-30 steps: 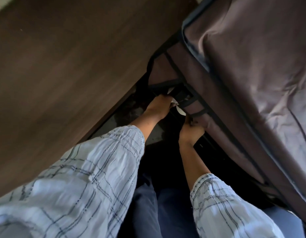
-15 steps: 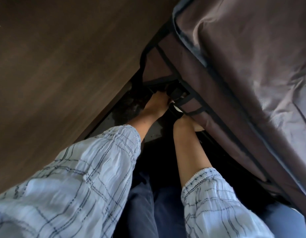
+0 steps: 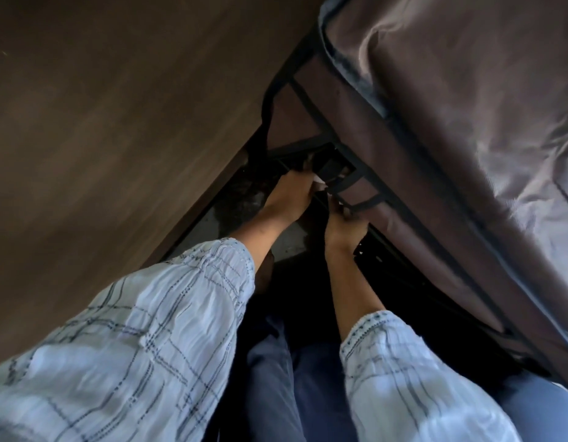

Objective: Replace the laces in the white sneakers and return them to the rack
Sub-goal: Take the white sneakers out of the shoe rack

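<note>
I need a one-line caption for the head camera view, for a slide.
Both hands, left hand and right hand, reach low into the fabric-covered shoe rack, where a bit of white shows between them.

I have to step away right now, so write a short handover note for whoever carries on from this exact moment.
Left hand: reaching into the low opening of the fabric-covered shoe rack, fingers against a small white thing, probably a sneaker; grip hidden.
Right hand: at the rack's lower black frame strap, fingers curled, grasp unclear.
Sneakers and laces: mostly out of sight in the dark opening.
Done: cannot tell whether the laces are replaced.
Left: confirm the lacing, seat both sneakers on the shelf, withdraw the hands.
</note>
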`<state>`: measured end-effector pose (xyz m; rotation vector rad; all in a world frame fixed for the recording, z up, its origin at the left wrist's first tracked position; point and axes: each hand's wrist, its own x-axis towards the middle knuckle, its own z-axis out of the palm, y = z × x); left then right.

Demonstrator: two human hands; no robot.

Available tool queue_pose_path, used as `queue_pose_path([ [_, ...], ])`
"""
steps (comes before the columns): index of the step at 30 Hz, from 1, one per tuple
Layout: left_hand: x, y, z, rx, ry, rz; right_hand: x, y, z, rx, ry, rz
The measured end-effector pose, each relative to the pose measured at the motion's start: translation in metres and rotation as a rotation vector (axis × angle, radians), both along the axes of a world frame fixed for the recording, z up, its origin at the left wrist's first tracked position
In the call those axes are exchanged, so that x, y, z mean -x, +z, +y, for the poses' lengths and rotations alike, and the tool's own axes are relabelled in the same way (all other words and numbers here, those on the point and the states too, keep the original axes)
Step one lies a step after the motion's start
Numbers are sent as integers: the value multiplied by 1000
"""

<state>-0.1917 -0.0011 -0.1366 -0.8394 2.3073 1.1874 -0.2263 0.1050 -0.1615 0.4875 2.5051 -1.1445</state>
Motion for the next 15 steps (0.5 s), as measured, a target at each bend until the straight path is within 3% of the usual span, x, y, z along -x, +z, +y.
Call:
queue_pose_path([
  [2,-3,-5,-2,-22,68,13,8,2,2,-77,201,-95],
  [5,-11,-15,0,-19,110,59,22,2,18,-190,306,-221],
  [9,-38,-16,7,55,85,198,-5,0,36,-285,306,38],
  [15,-121,-3,42,48,95,261,-100,28,69,-197,342,75],
])
